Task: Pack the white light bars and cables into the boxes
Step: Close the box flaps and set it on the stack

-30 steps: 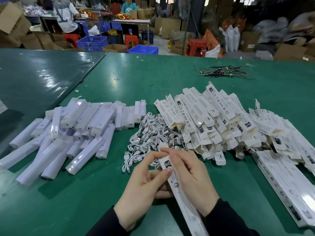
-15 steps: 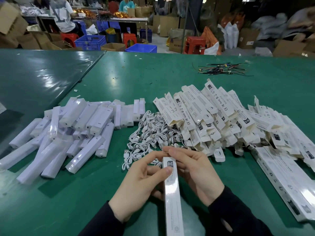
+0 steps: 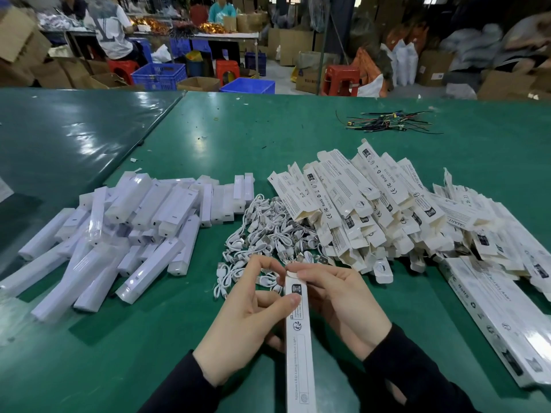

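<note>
Far left of the fingers, a heap of white light bars (image 3: 125, 234) in clear wrap lies criss-crossed on the green surface (image 3: 268, 129). Just beyond the fingers, between that heap and the boxes, sits a tangle of coiled white cables (image 3: 262, 234). The left hand (image 3: 247, 329) grips a long white box (image 3: 298, 338) that runs from the fingers back toward the person; its thumb presses the printed top face, and the curled forefinger reaches to the box's far end. The right hand (image 3: 343, 302) holds the same box from the other side, its fingers curled narrow, the forefinger tip laid on the end flap. Whether a bar is inside cannot be told. Behind and to the right of the fingers, a big pile of empty boxes (image 3: 387, 213) with open flaps lies close by. Further right, filled boxes (image 3: 501, 317) lie flat in a row. Well beyond, a bundle of dark wires (image 3: 384, 123) rests on the surface.
</note>
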The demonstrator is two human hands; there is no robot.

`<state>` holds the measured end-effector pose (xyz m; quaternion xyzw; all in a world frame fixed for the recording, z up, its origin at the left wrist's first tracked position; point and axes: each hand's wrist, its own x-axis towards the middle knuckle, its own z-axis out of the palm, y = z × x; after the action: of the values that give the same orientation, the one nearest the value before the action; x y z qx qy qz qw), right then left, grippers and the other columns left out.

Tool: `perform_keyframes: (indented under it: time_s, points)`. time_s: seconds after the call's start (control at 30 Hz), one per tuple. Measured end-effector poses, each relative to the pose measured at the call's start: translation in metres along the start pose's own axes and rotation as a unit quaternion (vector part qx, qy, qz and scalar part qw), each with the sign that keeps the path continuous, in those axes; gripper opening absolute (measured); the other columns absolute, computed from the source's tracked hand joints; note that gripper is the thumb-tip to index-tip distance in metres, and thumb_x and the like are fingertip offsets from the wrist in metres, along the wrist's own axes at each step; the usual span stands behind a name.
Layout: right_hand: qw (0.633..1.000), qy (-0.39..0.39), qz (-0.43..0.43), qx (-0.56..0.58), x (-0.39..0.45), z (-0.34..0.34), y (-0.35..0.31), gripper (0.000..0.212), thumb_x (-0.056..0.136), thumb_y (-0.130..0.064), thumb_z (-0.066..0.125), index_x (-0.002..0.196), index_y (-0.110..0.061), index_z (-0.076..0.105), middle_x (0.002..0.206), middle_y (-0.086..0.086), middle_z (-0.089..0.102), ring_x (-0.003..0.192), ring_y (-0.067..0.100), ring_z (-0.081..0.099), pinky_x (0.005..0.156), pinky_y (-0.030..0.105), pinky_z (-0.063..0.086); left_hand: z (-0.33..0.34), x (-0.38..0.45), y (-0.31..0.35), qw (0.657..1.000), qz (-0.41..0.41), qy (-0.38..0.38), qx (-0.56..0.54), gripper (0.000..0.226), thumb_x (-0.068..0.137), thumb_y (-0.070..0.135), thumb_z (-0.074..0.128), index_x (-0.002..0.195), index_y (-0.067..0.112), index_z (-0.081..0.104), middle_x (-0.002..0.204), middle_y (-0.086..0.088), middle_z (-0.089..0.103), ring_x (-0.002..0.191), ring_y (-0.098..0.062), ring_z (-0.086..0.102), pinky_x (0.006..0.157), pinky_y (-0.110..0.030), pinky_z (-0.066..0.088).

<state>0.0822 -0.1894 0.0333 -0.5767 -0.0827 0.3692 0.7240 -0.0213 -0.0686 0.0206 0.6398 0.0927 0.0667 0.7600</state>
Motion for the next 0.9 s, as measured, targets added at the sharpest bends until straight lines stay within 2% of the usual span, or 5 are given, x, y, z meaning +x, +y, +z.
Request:
perform_keyframes:
  time_s: [0.17, 0.4, 0.53, 0.77, 0.9]
  points:
    - [1.0, 0.004, 0.017, -0.001, 0.0, -0.0004, -0.0004, 0.016, 0.086, 0.0, 0.061, 0.087, 0.0, 0.077, 0.094, 0.027, 0.072, 0.083, 0.028, 0.066, 0.075, 0.032, 0.054, -0.0003, -0.0001, -0.0003, 1.0, -0.003, -0.006, 0.019, 0.027, 0.091, 0.01, 0.066, 0.096, 0.028, 0.047, 0.061, -0.005, 0.063, 0.052, -0.017, 0.058, 0.044, -0.026, 0.049]
    - [1.0, -0.001, -0.001, -0.027, -0.0017, 0.0006, -0.0009, 0.02, 0.085, -0.001, 0.06, 0.08, -0.005, 0.078, 0.085, 0.021, 0.074, 0.071, 0.022, 0.068, 0.062, 0.026, 0.056, -0.0002, -0.0002, 0.002, 1.0, -0.022, -0.002, 0.008, 0.031, 0.091, 0.01, 0.066, 0.107, 0.022, 0.042, 0.067, -0.012, 0.067, 0.053, -0.019, 0.062, 0.043, -0.026, 0.049]
    - [1.0, -0.003, -0.008, -0.03, -0.0018, 0.0001, -0.0013, 0.019, 0.085, 0.0, 0.058, 0.082, -0.002, 0.077, 0.09, 0.026, 0.073, 0.075, 0.027, 0.068, 0.062, 0.026, 0.056, -0.0018, 0.0002, 0.0043, 1.0, -0.024, 0.004, -0.005, 0.036, 0.086, 0.015, 0.066, 0.11, 0.017, 0.04, 0.069, -0.014, 0.07, 0.053, -0.018, 0.062, 0.041, -0.023, 0.047]
    - [0.999, -0.005, 0.032, 0.0, -0.0005, -0.0017, -0.003, 0.017, 0.085, 0.004, 0.058, 0.087, 0.006, 0.074, 0.088, 0.021, 0.074, 0.066, 0.018, 0.068, 0.052, 0.02, 0.05, -0.0041, 0.0005, 0.0011, 0.999, -0.008, -0.035, 0.027, 0.026, 0.086, 0.02, 0.065, 0.1, 0.033, 0.047, 0.065, -0.006, 0.067, 0.05, -0.012, 0.057, 0.042, -0.023, 0.045]
    - [0.998, -0.029, 0.052, -0.014, -0.0008, -0.0005, -0.0012, 0.016, 0.087, -0.001, 0.061, 0.086, 0.002, 0.077, 0.086, 0.017, 0.073, 0.065, 0.016, 0.067, 0.053, 0.021, 0.05, -0.0066, 0.0012, 0.0021, 0.999, -0.005, -0.036, 0.031, 0.027, 0.084, 0.021, 0.067, 0.102, 0.029, 0.049, 0.08, -0.026, 0.07, 0.049, -0.016, 0.054, 0.042, -0.022, 0.043]
